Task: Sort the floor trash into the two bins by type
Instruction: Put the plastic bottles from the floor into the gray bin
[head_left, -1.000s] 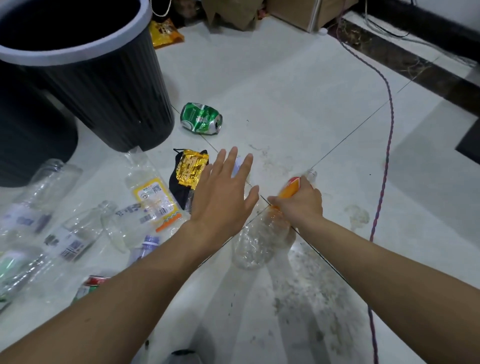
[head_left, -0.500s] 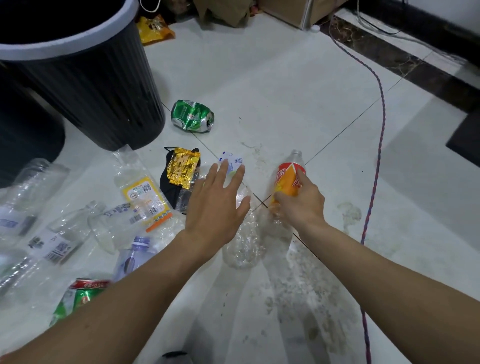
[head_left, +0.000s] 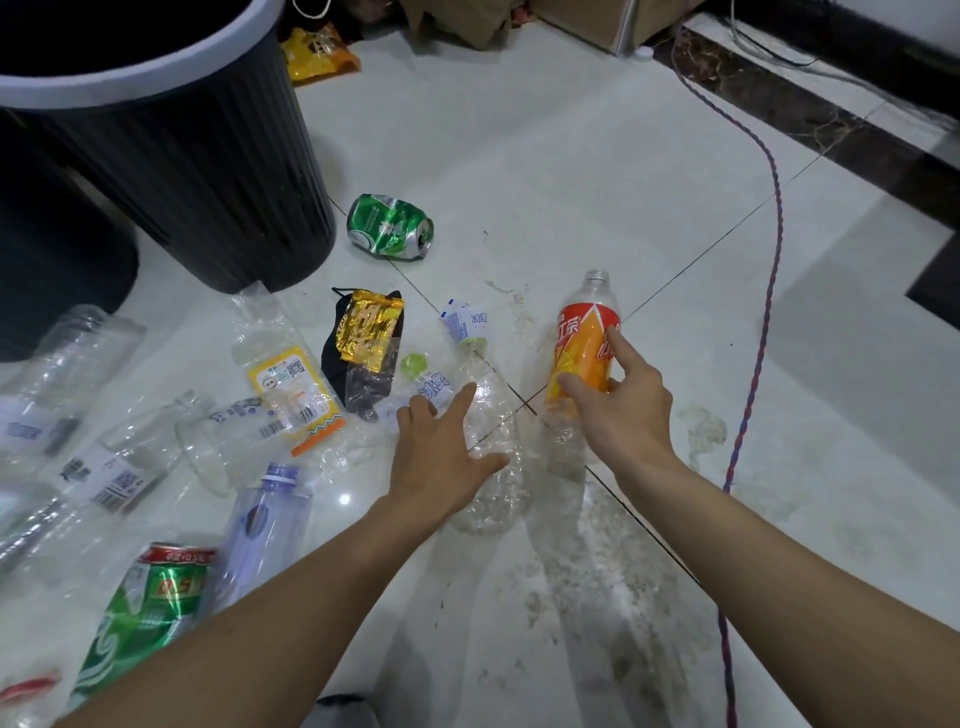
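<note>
Our right hand has tipped the orange-label bottle up steeper, fingers wrapped round its smooth clear plastic. Our left hand has dropped, fingers spread wide, over the crumpled clear bottle on the tiled floor. A dented green can lies near the ribbed black bin.

Open tile right of the black bin, clutter at its foot

Right of the bin, bare floor runs wide as far as the braided cable (a low line, lying flat). Just beside the bin's base lies a crushed green can; in front of the bin, a gold wrapper and clear bottles crowd the tile.
</note>
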